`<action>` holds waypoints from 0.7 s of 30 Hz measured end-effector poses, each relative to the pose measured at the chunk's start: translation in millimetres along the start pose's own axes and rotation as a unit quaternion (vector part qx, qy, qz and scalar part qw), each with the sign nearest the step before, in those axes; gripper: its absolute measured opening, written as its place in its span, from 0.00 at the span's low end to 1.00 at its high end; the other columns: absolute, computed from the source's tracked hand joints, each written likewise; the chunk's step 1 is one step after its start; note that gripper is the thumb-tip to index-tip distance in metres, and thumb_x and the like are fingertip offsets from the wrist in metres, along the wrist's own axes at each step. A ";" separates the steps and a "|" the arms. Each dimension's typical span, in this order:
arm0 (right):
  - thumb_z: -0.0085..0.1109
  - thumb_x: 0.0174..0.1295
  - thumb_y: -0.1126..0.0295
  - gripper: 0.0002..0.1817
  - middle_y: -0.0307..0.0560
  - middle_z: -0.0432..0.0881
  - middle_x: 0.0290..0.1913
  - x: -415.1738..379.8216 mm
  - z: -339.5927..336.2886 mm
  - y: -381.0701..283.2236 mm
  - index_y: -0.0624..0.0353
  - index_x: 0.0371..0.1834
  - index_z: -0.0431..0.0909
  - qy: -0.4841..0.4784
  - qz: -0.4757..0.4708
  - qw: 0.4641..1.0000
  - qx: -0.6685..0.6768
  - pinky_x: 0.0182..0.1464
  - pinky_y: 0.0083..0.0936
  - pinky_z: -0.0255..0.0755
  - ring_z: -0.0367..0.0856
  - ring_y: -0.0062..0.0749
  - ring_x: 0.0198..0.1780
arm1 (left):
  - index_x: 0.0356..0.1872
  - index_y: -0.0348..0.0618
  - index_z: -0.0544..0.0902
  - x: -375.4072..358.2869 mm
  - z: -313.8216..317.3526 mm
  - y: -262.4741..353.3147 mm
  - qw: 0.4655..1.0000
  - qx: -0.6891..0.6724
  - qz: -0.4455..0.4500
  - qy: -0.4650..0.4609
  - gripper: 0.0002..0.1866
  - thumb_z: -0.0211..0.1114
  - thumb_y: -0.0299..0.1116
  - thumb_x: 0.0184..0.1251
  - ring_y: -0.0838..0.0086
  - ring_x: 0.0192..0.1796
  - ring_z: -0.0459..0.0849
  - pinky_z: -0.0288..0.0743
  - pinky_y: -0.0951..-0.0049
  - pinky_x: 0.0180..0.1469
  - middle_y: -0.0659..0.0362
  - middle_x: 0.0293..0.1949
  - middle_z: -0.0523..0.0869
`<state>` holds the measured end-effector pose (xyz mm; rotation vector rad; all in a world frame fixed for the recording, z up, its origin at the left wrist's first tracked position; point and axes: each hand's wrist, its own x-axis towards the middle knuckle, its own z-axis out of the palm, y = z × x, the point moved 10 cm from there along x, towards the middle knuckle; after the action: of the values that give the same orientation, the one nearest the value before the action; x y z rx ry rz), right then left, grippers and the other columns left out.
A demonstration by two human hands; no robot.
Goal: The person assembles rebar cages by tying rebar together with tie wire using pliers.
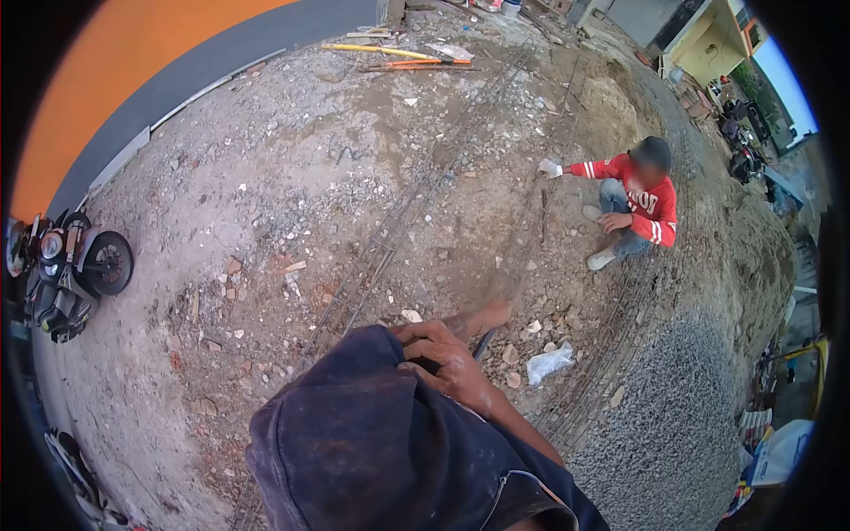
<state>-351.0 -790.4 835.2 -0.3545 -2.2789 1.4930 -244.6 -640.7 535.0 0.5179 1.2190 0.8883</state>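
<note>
My left hand reaches out past the dark sleeve, its fingers closed. A thin dark bar shows just below that fist, and the area above it is smeared by motion. My right hand lies over the left forearm, its bent fingers gripping the sleeve's edge. Beneath my arms, a long steel rebar cage stretches across the rubble. Across from me a person in a red top squats, with a gloved hand held out over thin rods.
More rebar runs along the right, beside a grey gravel pile. A clear plastic bag lies near my hands. A motorcycle stands at left. Yellow and orange-handled tools lie at the back. Loose stones cover the uneven ground.
</note>
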 end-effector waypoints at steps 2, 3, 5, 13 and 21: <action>0.60 0.61 0.65 0.10 0.49 0.76 0.49 -9.5 11.0 -0.6 0.60 0.39 0.75 -0.037 0.046 0.995 0.075 0.54 0.37 0.68 0.74 0.45 0.51 | 0.37 0.36 0.78 -2.4 -3.7 17.0 0.999 -0.015 0.032 -0.031 0.19 0.49 0.44 0.70 0.69 0.27 0.80 0.76 0.64 0.31 0.53 0.30 0.79; 0.60 0.61 0.66 0.09 0.49 0.76 0.48 -16.8 15.8 0.8 0.60 0.37 0.75 -0.060 0.070 0.987 0.129 0.53 0.37 0.68 0.75 0.45 0.49 | 0.39 0.39 0.76 9.6 -18.0 12.4 0.998 -0.013 0.060 0.003 0.18 0.48 0.46 0.72 0.71 0.29 0.81 0.77 0.67 0.32 0.58 0.27 0.76; 0.60 0.60 0.67 0.09 0.50 0.77 0.46 -40.4 25.7 14.5 0.58 0.38 0.75 -0.083 0.069 0.979 0.173 0.52 0.36 0.69 0.77 0.44 0.46 | 0.41 0.42 0.74 17.2 -49.1 6.2 0.994 -0.019 0.087 0.056 0.18 0.48 0.47 0.74 0.73 0.31 0.82 0.78 0.70 0.33 0.63 0.23 0.73; 0.64 0.56 0.65 0.25 0.64 0.72 0.53 -108.0 -3.2 133.7 0.67 0.53 0.68 0.191 0.173 0.947 -0.190 0.53 0.43 0.67 0.73 0.56 0.54 | 0.46 0.39 0.75 -171.8 -98.6 7.4 0.938 -0.307 0.126 0.101 0.19 0.46 0.45 0.76 0.73 0.47 0.79 0.69 0.73 0.53 0.54 0.43 0.85; 0.54 0.59 0.67 0.15 0.62 0.80 0.37 -136.3 102.2 234.3 0.68 0.43 0.71 -0.018 0.259 0.954 -0.153 0.42 0.41 0.71 0.80 0.52 0.40 | 0.63 0.41 0.66 -269.2 -164.0 -99.5 0.921 0.315 0.008 0.228 0.36 0.51 0.60 0.66 0.53 0.63 0.70 0.62 0.59 0.64 0.42 0.61 0.71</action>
<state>-276.5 -836.7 559.1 -1.0940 -2.5778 1.3580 -392.8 -934.4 566.9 0.8636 1.9520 0.6280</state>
